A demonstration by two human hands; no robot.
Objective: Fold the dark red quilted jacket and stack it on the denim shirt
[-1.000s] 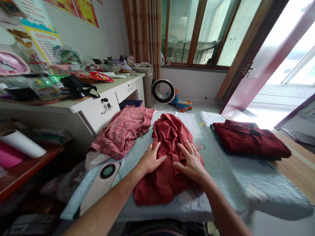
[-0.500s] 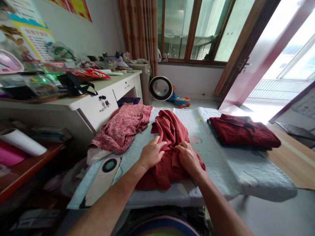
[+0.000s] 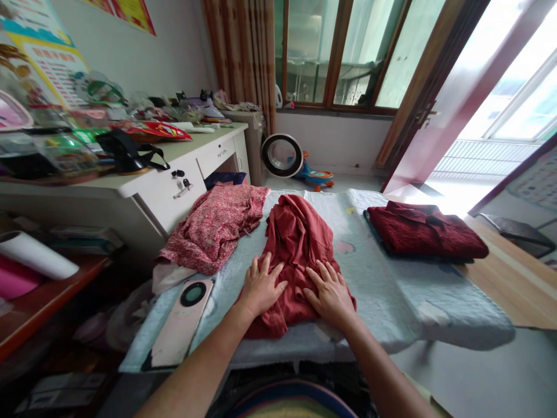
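A rust-red garment (image 3: 300,232) lies crumpled on the pale blue cloth (image 3: 383,302) that covers the table in front of me. My left hand (image 3: 261,287) rests on its left side, fingers spread. On the right side, my right hand (image 3: 328,287) lies with fingers apart, palm down on the fabric. Neither hand grips anything. Part of the garment is hidden under both hands.
At the left lie a patterned pink-red garment (image 3: 217,226) and a smartphone (image 3: 180,325). Folded dark red clothes (image 3: 426,229) sit at the right. A cluttered white desk (image 3: 169,200) stands on the left; a toy car (image 3: 315,175) is on the floor beyond.
Both hands have let go of the bunched fabric and now lie flat with spread fingers. The garment lies flatter and more spread out around them.
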